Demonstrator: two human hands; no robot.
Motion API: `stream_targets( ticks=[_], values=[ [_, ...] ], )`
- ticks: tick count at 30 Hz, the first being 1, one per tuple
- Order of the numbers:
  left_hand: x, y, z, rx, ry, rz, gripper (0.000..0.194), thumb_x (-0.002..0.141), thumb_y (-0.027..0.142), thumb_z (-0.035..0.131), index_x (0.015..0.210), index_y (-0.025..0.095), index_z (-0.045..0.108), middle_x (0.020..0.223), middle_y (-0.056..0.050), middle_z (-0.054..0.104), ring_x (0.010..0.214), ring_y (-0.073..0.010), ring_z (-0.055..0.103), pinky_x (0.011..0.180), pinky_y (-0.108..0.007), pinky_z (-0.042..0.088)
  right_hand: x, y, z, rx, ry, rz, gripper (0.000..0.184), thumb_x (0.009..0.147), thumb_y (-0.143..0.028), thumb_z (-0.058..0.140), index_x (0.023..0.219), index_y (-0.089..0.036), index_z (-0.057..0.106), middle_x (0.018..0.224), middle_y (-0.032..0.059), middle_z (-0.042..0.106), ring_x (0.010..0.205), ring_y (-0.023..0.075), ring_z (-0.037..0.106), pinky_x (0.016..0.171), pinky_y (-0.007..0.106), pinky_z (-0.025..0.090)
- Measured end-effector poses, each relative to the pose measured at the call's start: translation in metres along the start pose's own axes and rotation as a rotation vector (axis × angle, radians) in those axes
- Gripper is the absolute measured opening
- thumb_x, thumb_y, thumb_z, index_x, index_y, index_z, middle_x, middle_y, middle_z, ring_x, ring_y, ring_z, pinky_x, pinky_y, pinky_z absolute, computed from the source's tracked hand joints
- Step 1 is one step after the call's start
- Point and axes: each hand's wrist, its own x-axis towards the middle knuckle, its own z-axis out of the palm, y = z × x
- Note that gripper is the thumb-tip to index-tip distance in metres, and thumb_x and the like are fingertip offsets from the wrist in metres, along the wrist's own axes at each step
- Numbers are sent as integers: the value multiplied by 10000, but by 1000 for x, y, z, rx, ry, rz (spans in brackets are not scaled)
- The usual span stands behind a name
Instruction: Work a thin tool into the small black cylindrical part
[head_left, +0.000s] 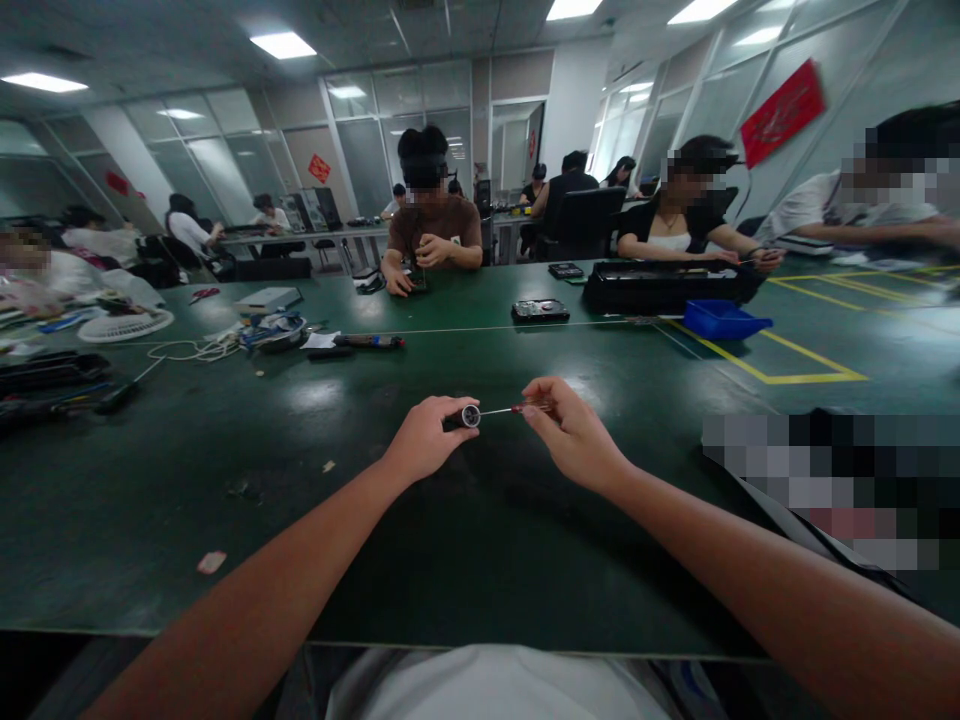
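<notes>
Between thumb and fingers, my left hand (424,438) grips a small dark cylinder (470,416) whose round, silver-rimmed end faces me. Details inside that end are too small to make out. My right hand (574,435) is closed around the handle of a screwdriver (516,408), which has a thin metal shaft and some red near the handle. The shaft points left, and its tip is at the rim of the cylinder; I cannot tell whether it touches or enters it. Both hands are above the dark green table (480,560), near its middle.
Farther left lie a black pen-like tool (367,342), a bundle of cables (270,332) and a white fan-like grille (126,324). Ahead are a hard drive (540,310), a long black housing (667,288) and a blue bin (724,320). Several people sit around the table.
</notes>
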Motion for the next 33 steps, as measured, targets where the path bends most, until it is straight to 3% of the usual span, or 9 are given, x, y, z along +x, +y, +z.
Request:
stream_targets(
  ticks=[4,10,12,17,33],
  values=[
    [-1,1,-1,8,14,0,400,800,276,735,1194,291,665,1069,-12,703,986,-214,612,888,-360,462,4,2,3,190,28,100,206,873,-379,583,960,-195,613,846,44,683,776,185,649,745,355,520],
    [0,1,-1,-21,22,64,405,803,275,740,1199,271,658,1151,-27,687,1072,-217,598,961,-375,441,12,14,7,693,46,426,282,900,-465,534,845,-190,564,738,48,637,676,177,641,736,388,580],
    [1,2,-1,-15,28,67,408,809,294,736,1208,274,653,1142,-31,690,1068,-224,597,958,-389,441,13,15,7,735,75,441,264,889,-455,561,845,-194,561,741,37,626,679,169,638,739,380,584],
    [1,3,-1,-8,16,48,389,816,318,727,1198,282,662,1142,-28,694,1059,-228,600,966,-403,430,12,13,8,623,135,338,253,875,-450,586,886,-197,573,824,26,631,739,156,648,771,369,583],
    [2,5,0,67,-10,86,405,798,314,742,1195,282,667,1159,-29,695,1070,-236,592,960,-419,416,-1,-5,1,10,46,-40,156,960,-348,472,987,-218,555,867,51,719,847,207,704,739,340,520]
  ],
)
